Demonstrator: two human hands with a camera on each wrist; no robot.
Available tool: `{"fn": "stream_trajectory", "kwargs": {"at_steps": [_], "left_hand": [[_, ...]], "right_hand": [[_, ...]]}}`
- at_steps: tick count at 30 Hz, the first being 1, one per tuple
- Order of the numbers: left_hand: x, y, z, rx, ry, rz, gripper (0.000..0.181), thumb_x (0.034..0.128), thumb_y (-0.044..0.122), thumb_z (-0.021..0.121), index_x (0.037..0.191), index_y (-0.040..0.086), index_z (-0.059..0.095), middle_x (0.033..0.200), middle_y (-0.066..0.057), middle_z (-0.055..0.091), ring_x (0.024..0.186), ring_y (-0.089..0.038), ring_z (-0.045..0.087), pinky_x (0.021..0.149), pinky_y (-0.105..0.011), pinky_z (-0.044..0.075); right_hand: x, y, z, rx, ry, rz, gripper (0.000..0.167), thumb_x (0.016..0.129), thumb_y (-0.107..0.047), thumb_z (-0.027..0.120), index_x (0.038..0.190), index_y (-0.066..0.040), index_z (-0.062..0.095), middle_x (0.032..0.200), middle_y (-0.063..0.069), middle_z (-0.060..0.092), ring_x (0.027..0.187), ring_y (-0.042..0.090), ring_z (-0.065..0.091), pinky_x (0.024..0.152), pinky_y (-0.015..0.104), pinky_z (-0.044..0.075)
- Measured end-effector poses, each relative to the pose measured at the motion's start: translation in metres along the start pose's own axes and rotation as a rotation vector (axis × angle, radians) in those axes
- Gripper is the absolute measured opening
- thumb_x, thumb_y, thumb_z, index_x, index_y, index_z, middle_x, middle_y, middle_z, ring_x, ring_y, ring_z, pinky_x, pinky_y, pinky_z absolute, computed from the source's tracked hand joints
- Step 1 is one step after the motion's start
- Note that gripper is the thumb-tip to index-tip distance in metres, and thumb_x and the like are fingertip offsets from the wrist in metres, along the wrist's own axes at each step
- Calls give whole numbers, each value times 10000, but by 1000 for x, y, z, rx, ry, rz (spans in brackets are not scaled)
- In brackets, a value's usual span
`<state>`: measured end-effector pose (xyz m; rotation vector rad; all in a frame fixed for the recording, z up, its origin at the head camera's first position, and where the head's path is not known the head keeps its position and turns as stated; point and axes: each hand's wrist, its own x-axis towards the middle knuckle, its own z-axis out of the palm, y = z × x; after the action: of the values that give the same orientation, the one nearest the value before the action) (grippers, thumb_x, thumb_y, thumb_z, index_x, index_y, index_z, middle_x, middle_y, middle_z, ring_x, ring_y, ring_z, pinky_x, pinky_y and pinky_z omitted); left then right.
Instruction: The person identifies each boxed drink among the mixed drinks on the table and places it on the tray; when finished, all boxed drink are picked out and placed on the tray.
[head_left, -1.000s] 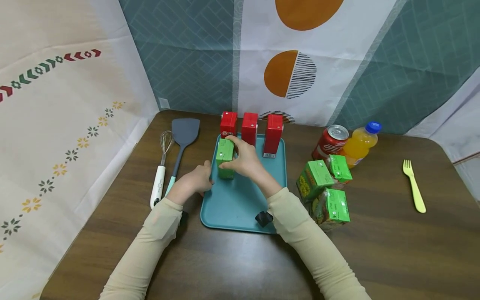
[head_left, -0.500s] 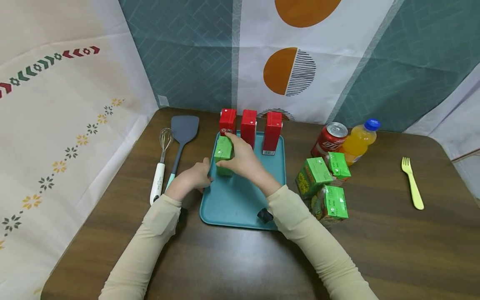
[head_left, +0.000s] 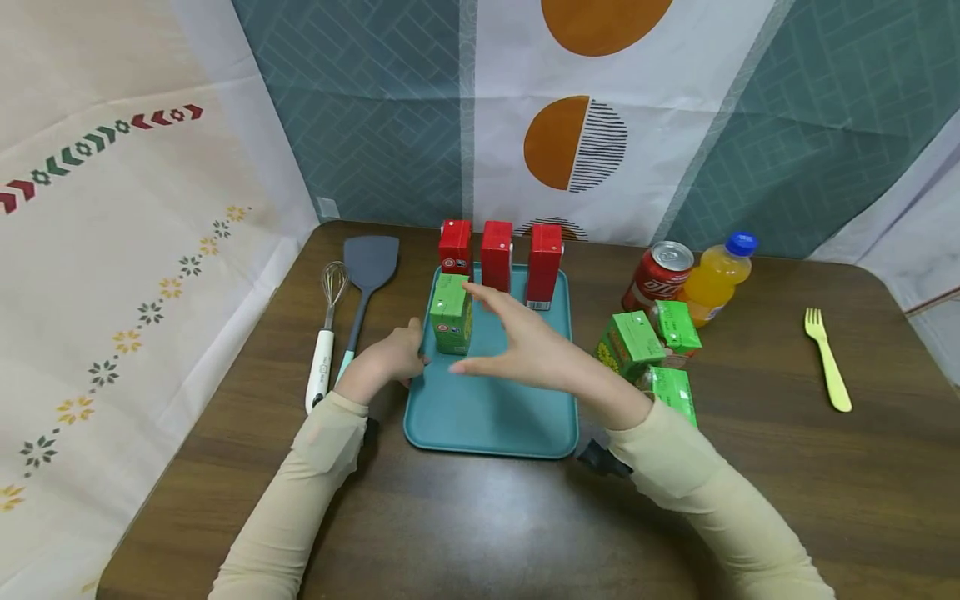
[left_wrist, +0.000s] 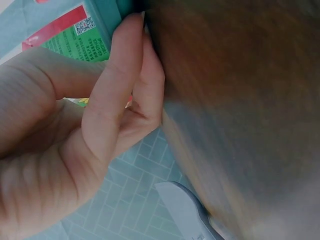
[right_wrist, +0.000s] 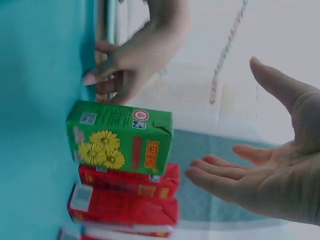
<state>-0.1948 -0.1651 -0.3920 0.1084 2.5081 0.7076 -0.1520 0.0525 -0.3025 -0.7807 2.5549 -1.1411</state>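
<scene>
On the left side of the teal tray (head_left: 491, 425) stands a green drink carton (head_left: 452, 317) with yellow flowers printed on it (right_wrist: 120, 140). My right hand (head_left: 528, 343) hovers just right of it, thumb and fingers spread apart, touching nothing; the right wrist view shows a gap between the carton and this hand (right_wrist: 272, 172). My left hand (head_left: 390, 358) grips the tray's left rim, its fingers (left_wrist: 110, 85) curled at the edge. Behind the green carton, three red cartons (head_left: 497, 258) stand in a row at the tray's far end.
A whisk (head_left: 322, 350) and a grey spatula (head_left: 371, 262) lie left of the tray. To its right stand three green cartons (head_left: 633, 337), a red can (head_left: 660, 275) and an orange drink bottle (head_left: 716, 283). A yellow-green fork (head_left: 828, 367) lies farther right.
My right hand has let go of the green carton and drawn back to the right, its fingers opening. The carton stays on the tray. My left hand keeps its place at the rim.
</scene>
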Motion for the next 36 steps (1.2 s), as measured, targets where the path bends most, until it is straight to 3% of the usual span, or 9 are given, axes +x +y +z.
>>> {"fn": "stream_trajectory", "kwargs": {"at_steps": [3,8,13,19,23,30,36], "left_hand": [[0,0,0,-4,-7,3,674,919,29,497,1404,-142,63,1065,-350,543,539,-200,624,521,-297,537],[-1,-1,-1,-11,-3,1,560,924,40,500,1346,-126,171,1074,-360,532,550,-213,629,532,-302,535],[-2,-5,-3,-20,-16,9,601,927,43,499,1362,-142,128,1141,-398,490,547,-216,635,549,-302,537],[-1,-3,-4,-12,-49,7,725,942,63,490,1414,-148,-20,1298,-402,389,566,-206,641,584,-294,537],[0,-1,-4,-13,-54,-1,753,947,68,490,1422,-133,-58,1335,-398,352,566,-206,636,580,-292,535],[1,-1,-3,-12,-40,1,692,941,63,497,1409,-134,28,1230,-393,443,569,-223,640,578,-299,537],[0,-1,-3,-17,-40,-18,735,943,66,485,1428,-122,-36,1277,-387,419,555,-210,638,578,-290,529]], "right_hand": [[-31,4,-7,-46,-3,-35,883,746,-403,770,1463,-220,288,1451,0,353,1293,189,369,985,473,421],[-75,18,-15,-178,70,-133,810,753,-363,776,1429,-197,360,1426,-10,389,1270,167,407,973,417,446],[-101,51,-26,-291,172,-265,706,734,-243,803,1350,-157,468,1335,3,481,1152,138,516,876,273,499],[-131,86,-52,-329,307,-348,710,607,-114,864,1252,-118,568,1211,-16,571,1096,78,527,907,62,376],[-150,102,-66,-323,353,-293,763,541,-76,885,1240,-110,579,1200,-20,575,1051,30,536,878,53,386],[-174,130,-78,-303,342,-146,825,539,-80,895,1280,-115,535,1243,-46,535,1037,-91,488,826,36,398],[-181,156,-74,-158,278,-8,837,610,-84,866,1341,-135,461,1288,-175,467,1053,-127,461,797,30,401]]}}
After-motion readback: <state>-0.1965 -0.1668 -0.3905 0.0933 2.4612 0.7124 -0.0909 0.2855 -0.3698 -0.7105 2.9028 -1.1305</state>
